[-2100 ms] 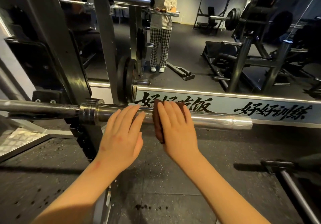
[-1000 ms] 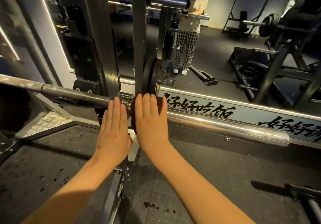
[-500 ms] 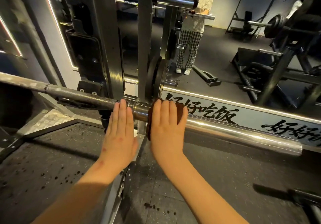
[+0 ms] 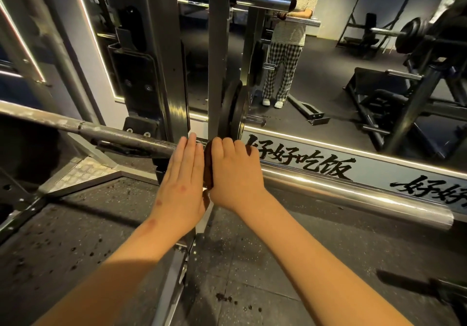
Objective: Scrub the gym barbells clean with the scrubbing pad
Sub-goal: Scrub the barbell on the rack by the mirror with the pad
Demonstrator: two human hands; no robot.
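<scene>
The right hand (image 4: 233,174), fingers now curled over the dark scrubbing pad (image 4: 208,167) rather than flat, has slid it left along the barbell (image 4: 353,195) against the left hand (image 4: 182,186), resting open and flat there, so this stroke likely ends.

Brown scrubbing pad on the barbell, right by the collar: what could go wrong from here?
The left hand lies flat right beside the dark brown scrubbing pad that the right hand grips; a leftward stroke could jam or scrape its fingers. The shiny chrome barbell sleeve might rotate under pressure, so the pad could slip. The right knuckles look close to the black weight plate behind and could knock it.
</scene>
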